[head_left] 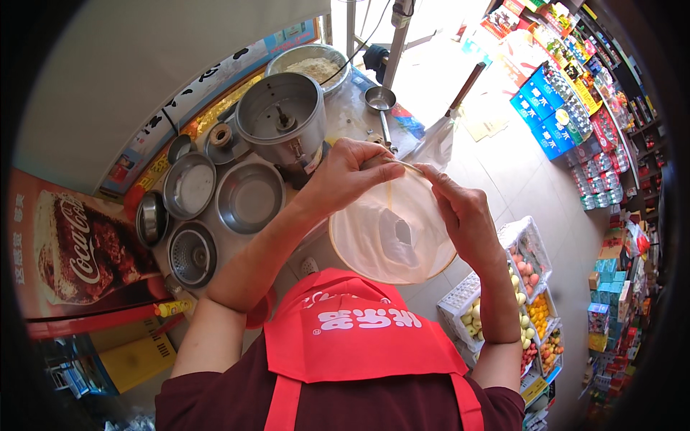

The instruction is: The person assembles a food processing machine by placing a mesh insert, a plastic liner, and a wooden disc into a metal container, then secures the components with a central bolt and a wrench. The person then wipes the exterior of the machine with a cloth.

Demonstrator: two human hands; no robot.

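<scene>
Between my hands hangs a round, pale mesh strainer (359, 241) with a thin hoop rim, off the table's right side. A darker patch or opening shows near the middle of its mesh. The fingers of my left hand (348, 172) pinch the far part of the rim. Beside it, my right hand (463, 212) grips the rim with thumb and fingers. A large metal pot (280, 108) with a central spindle stands on the table just beyond my left hand. The metal ladle (380, 99) lies farther off, its handle pointing toward my hands.
Several metal bowls (250, 197) crowd the table's left side, with a perforated basket (192, 253) near its front. A basin (309, 66) of pale powder sits at the back. Fruit crates (460, 302) stand on the floor to my right, and stocked shelves (625, 237) line the far right.
</scene>
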